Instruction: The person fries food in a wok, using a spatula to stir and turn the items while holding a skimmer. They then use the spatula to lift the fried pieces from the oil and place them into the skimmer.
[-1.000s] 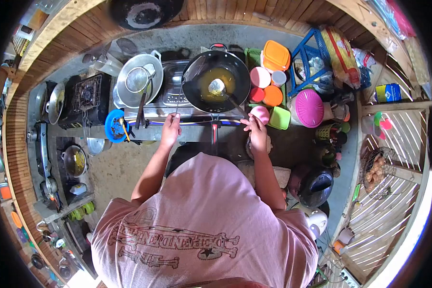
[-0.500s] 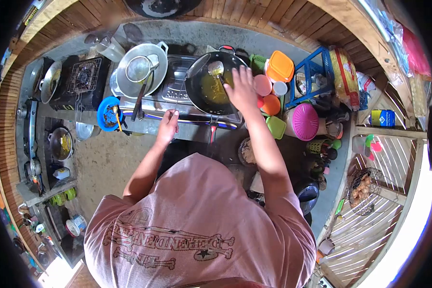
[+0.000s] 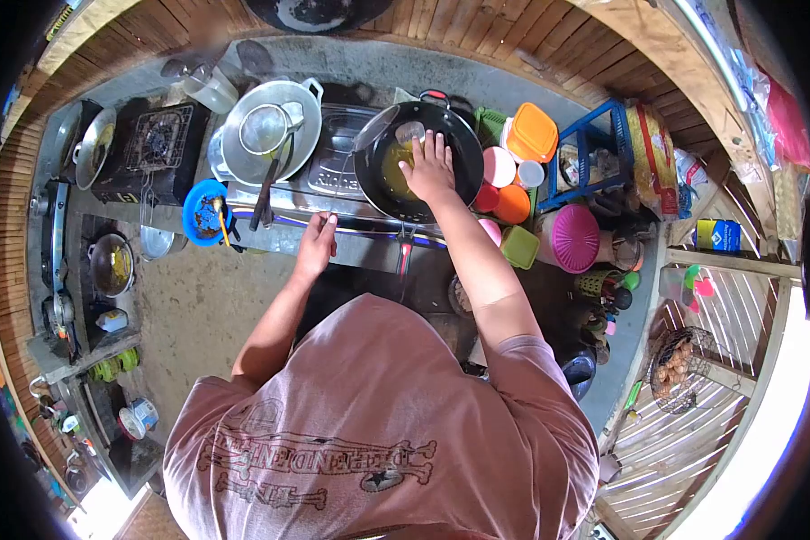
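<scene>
My right hand (image 3: pixel 430 168) is open, palm down with fingers spread, above a black wok (image 3: pixel 463 144). Yellowish oil (image 3: pixel 396 171) lies in the wok. A ladle (image 3: pixel 410 132) rests in it, its handle largely hidden by my hand. The wok sits on the right burner of a gas stove (image 3: pixel 337 148). By the stove's front edge, my left hand (image 3: pixel 317 245) has its fingers curled in and its thumb up, with nothing visible in it. A red-and-black handled tool (image 3: pixel 405 252) hangs at the stove front, right of that hand.
Left on the stove stands a large aluminium pot (image 3: pixel 308 108) with a strainer (image 3: pixel 264 129) and a dark handle across it. A blue bowl (image 3: pixel 194 236) holds dark sauce and a spoon. Lidded containers (image 3: pixel 531 133) and a blue rack (image 3: pixel 594 126) crowd the right side.
My right hand has moved left and down from the wok's right rim to over its middle. My left hand stays by the stove front. The view has shifted slightly.
</scene>
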`<state>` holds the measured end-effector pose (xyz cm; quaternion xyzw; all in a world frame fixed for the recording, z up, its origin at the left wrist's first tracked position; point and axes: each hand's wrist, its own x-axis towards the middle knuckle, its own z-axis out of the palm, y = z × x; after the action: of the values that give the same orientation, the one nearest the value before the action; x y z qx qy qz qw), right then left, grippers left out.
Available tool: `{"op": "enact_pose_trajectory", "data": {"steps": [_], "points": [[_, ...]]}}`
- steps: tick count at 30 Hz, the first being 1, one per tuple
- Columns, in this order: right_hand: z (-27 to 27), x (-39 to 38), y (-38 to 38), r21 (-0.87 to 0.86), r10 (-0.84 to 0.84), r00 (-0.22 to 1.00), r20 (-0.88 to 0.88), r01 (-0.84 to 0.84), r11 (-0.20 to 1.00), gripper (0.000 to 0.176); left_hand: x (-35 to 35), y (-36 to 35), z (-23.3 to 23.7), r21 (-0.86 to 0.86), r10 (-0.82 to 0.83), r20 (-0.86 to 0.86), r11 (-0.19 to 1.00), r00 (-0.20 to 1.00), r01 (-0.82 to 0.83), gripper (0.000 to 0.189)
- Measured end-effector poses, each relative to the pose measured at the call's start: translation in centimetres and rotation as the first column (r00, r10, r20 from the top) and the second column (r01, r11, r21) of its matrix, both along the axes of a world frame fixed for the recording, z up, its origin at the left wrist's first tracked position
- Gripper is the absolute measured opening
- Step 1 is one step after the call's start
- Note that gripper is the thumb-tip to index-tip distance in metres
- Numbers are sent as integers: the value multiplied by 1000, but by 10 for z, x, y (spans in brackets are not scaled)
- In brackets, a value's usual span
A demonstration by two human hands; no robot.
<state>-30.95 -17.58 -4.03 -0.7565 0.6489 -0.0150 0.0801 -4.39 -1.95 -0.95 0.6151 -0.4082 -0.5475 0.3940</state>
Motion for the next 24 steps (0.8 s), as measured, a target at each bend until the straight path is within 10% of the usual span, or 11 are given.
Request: {"op": "enact_pose_trajectory", "data": {"steps": [9, 13, 24], "points": [[17, -6, 9, -45, 6, 997, 71, -3, 999, 71, -2, 0, 0, -15, 3, 0, 1000, 1000, -3, 36], [77, -35, 48, -393, -30, 986, 164, 93, 915, 59, -2, -3, -2, -22, -7, -3, 1000, 1000, 7, 35], [50, -80, 173, 270, -424, 810, 406, 337, 902, 72, -13, -10, -7, -28, -44, 51, 999, 998, 45, 38]]}}
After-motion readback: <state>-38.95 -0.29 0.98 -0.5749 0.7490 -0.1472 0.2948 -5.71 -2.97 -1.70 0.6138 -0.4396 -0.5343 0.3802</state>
